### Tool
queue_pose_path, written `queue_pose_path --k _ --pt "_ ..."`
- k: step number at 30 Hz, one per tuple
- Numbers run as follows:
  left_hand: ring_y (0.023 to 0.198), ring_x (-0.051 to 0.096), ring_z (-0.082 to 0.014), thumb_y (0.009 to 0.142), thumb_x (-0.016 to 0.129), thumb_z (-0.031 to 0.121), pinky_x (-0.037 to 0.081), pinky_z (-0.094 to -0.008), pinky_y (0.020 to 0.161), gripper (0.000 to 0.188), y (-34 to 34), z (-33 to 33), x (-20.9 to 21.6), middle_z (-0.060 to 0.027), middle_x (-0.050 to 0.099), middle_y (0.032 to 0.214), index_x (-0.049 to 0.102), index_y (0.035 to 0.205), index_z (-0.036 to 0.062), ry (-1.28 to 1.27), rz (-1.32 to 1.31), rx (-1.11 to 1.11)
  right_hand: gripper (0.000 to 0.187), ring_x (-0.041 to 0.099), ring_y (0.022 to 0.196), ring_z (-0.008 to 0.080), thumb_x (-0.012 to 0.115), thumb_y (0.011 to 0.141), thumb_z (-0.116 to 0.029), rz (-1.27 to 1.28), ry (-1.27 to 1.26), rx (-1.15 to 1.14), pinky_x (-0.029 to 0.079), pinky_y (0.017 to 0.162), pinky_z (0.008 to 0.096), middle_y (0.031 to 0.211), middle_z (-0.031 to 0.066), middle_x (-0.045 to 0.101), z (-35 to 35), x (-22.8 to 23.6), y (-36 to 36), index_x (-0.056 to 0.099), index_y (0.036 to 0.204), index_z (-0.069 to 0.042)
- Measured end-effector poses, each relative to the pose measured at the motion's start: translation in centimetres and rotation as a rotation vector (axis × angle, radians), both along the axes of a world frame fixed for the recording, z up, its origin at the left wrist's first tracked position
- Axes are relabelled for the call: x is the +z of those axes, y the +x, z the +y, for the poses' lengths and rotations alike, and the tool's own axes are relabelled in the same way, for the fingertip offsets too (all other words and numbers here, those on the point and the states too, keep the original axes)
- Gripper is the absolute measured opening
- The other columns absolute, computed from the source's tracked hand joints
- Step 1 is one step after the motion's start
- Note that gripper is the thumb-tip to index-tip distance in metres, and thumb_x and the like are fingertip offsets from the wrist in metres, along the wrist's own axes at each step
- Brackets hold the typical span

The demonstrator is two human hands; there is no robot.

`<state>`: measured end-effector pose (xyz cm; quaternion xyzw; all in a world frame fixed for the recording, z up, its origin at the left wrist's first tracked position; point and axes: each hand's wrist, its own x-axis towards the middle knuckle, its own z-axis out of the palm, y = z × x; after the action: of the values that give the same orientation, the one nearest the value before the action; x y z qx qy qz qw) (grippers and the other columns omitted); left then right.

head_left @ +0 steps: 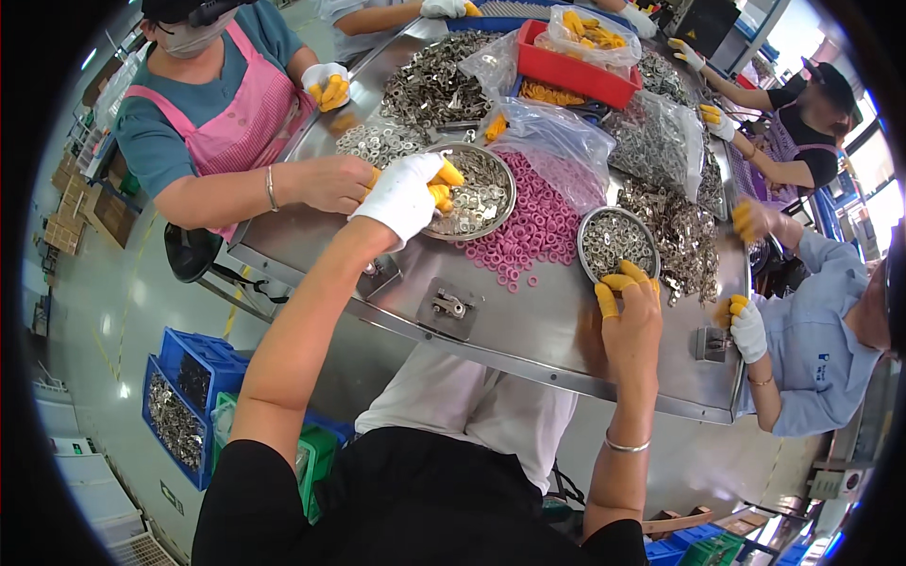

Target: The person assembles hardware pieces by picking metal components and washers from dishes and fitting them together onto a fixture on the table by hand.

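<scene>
**Looks Like Picking-Out Time for the Small Silver Parts (pixel 481 196)**

The left hand (pixel 404 200) wears a white glove with yellow tips. It is over the left side of the big bowl (pixel 512 196), and a helper's bare hand (pixel 335 184) is right beside it. The right hand (pixel 632 307) has yellow finger covers and is at the near rim of the small bowl (pixel 581 247). The small silver parts lie in both bowls, on the desk (pixel 547 330).

I think this is the picking step. The next move seems to call for a soft pinch on just one part, with no bump to the helper.

The left grip is curled, but I cannot tell if it has a part. The right grip has its thumb a little away from the fingers; I cannot tell if it pinches anything.

Now count! Two bowls. One red tub (pixel 576 80). Three little metal stands that I can see: near the middle (pixel 449 307), to the left (pixel 377 276) and to the right (pixel 712 345). The pink rings (pixel 538 219) and silver parts are too many to count.
</scene>
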<state>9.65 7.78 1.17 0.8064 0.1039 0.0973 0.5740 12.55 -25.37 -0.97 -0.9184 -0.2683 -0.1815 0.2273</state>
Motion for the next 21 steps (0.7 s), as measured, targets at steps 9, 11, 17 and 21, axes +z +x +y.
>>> queue_pose_path --k 9,11,17,21 --pt "0.072 0.064 -0.0341 0.084 0.060 0.005 0.049 -0.0435 0.068 0.009 -7.9 -6.2 1.2 -0.0134 0.068 0.083 0.056 0.092 0.0035 0.686 -0.014 0.063 0.011 0.059 0.082 0.0236 0.066 0.087 -0.003 0.097 0.303 -0.161 0.048 0.074 0.0362 0.104 0.0115 0.066 0.2 1.7 0.7 0.066 0.098 -0.001" --pt "0.072 0.064 -0.0316 0.082 0.063 0.005 0.051 -0.0399 0.069 0.014 -8.3 -7.2 0.6 -0.0118 0.068 0.083 0.059 0.096 0.0037 0.413 0.051 0.015 0.012 0.061 0.085 0.0213 0.066 0.087 -0.002 0.642 0.623 0.043 0.049 0.074 0.0337 0.105 0.0101 0.067 1.9 2.8 -1.7 0.066 0.099 -0.002" --pt "0.073 0.064 -0.0292 0.081 0.066 0.004 0.052 -0.0356 0.072 0.019 -8.3 -8.3 -0.5 -0.0094 0.069 0.086 0.062 0.099 0.0030 0.004 0.071 0.009 0.016 0.061 0.095 0.0154 0.065 0.086 0.002 0.723 0.600 0.434 0.049 0.080 0.0251 0.111 0.0084 0.068 6.8 1.5 -6.0 0.068 0.102 -0.002" --pt "0.075 0.064 -0.0273 0.079 0.069 0.004 0.053 -0.0335 0.074 0.020 -8.9 -7.8 0.2 -0.0082 0.069 0.092 0.065 0.099 0.0024 -0.289 0.261 0.049 0.021 0.061 0.089 0.0140 0.065 0.086 0.003 0.888 0.573 0.288 0.049 0.079 0.0244 0.107 0.0064 0.068 7.2 2.5 -5.8 0.069 0.107 -0.002"
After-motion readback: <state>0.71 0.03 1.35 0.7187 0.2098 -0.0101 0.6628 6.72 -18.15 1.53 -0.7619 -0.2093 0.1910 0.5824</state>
